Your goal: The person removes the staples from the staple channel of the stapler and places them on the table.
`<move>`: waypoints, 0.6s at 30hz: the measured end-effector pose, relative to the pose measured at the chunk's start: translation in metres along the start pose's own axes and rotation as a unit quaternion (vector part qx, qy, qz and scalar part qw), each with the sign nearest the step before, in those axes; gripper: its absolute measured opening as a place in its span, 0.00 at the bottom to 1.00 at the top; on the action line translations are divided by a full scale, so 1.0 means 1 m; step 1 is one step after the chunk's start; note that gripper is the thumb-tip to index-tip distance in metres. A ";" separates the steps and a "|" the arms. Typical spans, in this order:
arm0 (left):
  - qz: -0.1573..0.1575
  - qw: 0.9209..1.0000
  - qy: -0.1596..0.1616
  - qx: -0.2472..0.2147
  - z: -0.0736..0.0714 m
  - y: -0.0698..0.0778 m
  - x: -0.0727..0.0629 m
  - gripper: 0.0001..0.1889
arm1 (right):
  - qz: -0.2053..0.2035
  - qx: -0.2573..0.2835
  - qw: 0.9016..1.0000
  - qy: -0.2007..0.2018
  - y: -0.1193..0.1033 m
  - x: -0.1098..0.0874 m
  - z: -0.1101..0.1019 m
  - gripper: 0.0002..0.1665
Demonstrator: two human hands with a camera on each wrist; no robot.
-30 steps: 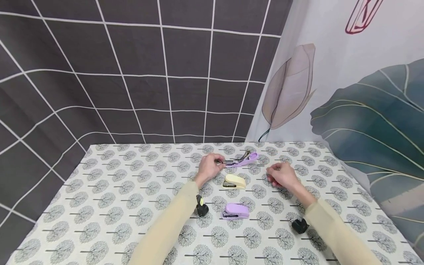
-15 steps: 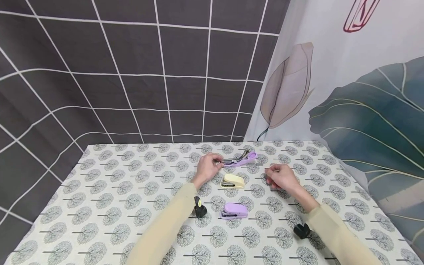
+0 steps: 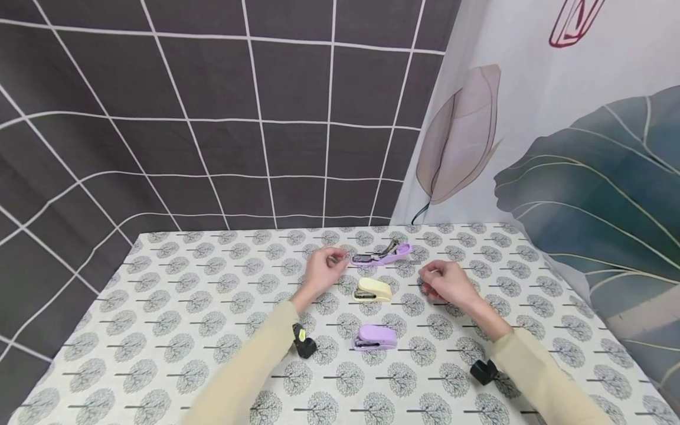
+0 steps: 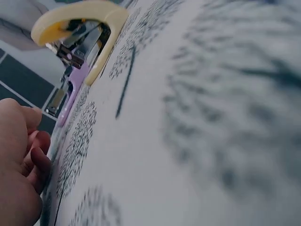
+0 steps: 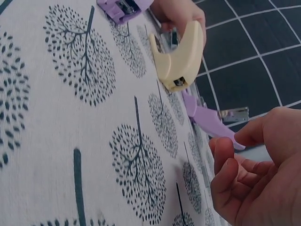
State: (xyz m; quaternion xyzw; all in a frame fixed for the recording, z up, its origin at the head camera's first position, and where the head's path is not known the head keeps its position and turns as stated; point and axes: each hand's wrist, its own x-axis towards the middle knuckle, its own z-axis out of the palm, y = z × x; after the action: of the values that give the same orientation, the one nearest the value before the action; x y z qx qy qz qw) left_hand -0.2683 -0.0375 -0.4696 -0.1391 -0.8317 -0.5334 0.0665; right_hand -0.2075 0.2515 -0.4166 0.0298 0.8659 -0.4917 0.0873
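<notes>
Left grip hangs released, fingers loosely bent, just left of the purple stapler spread open at the counter's far side; right grip looks released too, nothing visible in it. So one's opened and, by the look of it, needs closing, while the cream stapler and near purple stapler sit closed. Far edge lies close behind the opened one; cream crowds its near side, with wide room left and right.

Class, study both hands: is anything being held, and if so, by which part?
Nothing is visibly held: the left hand is beside the opened purple stapler, not gripping it, and the right hand shows nothing in its grasp.
</notes>
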 end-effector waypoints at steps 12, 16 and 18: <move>0.023 0.991 -0.131 0.022 -0.010 0.022 -0.036 0.16 | -0.235 -0.074 0.969 -0.028 -0.020 -0.007 0.030 0.15; 0.036 0.984 -0.169 0.054 -0.005 0.021 -0.041 0.20 | -0.311 -0.116 0.943 -0.031 -0.026 -0.008 0.047 0.20; 0.048 0.981 -0.172 0.075 -0.003 0.021 -0.043 0.21 | -0.326 -0.137 0.935 -0.032 -0.028 -0.008 0.055 0.22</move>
State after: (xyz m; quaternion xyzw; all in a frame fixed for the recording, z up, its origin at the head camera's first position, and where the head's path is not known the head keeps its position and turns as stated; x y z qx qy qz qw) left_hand -0.2216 -0.0388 -0.4615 -0.2629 -0.8607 -0.4339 -0.0420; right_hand -0.1965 0.1902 -0.4194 -0.2819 0.8840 -0.3701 -0.0464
